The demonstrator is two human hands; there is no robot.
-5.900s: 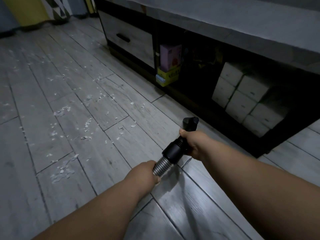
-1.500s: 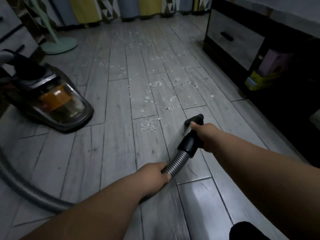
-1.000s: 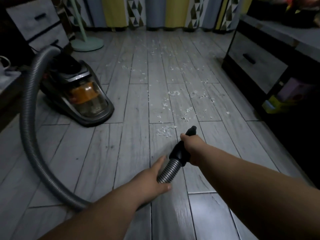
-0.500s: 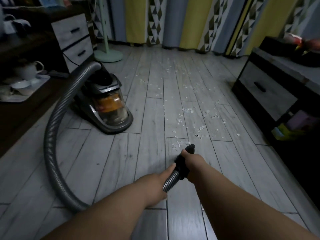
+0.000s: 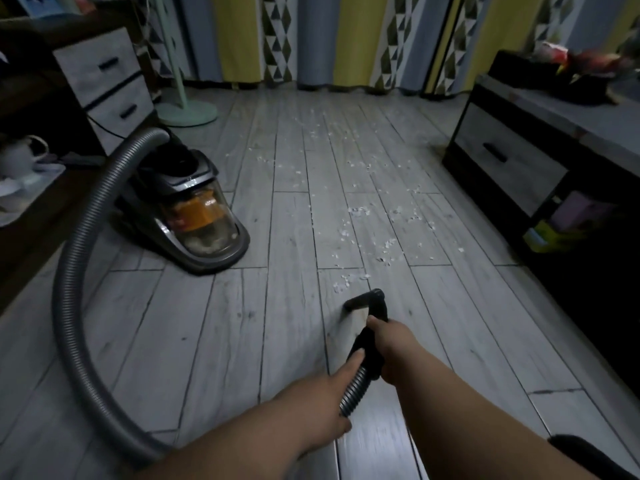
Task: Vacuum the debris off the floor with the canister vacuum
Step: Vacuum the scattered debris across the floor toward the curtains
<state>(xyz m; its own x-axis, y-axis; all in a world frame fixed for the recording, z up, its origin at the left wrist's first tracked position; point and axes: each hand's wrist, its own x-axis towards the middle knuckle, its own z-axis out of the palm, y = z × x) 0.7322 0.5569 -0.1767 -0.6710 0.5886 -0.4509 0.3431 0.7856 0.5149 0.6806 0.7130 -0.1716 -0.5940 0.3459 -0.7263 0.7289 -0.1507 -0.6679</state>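
Note:
My right hand [image 5: 391,348] grips the black hose handle [image 5: 369,344], whose black nozzle [image 5: 363,299] points down at the grey plank floor [image 5: 225,341]. My left hand [image 5: 322,393] holds the ribbed grey hose [image 5: 355,386] just behind the handle, its forefinger stretched along it. The hose [image 5: 74,289] loops left and back to the canister vacuum [image 5: 194,216], which has a clear bin with an orange part. White debris [image 5: 363,233] lies scattered ahead of the nozzle, up the middle of the floor toward the curtains.
A low dark cabinet [image 5: 512,161] with a drawer lines the right side. On the left stand a drawer unit [image 5: 107,84], a dark low table with white cups [image 5: 20,161] and a pale green fan base [image 5: 188,112]. Patterned curtains [image 5: 311,39] hang at the back.
My view has lifted and turned left from the cabinet toward the room. My left hand loosened on the hose, then closed on it again; the nozzle sits just short of the nearest debris.

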